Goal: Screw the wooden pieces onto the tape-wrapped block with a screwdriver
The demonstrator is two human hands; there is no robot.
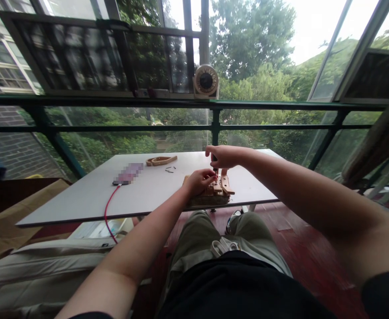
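Observation:
In my right hand (225, 156) is a screwdriver (214, 163) with a dark handle, held upright with its tip pointing down. My left hand (199, 180) is directly below it, fingers pinched together near the tip. Whatever those fingers pinch is too small to make out. Both hands are over a small wooden assembly (217, 190) made of light wooden pieces, at the front edge of the table. One upright wooden piece (225, 181) with dark holes stands on its right side. My left hand hides part of the assembly.
On the white table (91, 199) lie a tan strap-like loop (161, 161), several small metal pieces (170, 169) and a phone (127, 173) with a red cable (107, 208). A round fan (206, 80) stands behind, by the green railing (131, 127). A cardboard box (48, 195) is at left.

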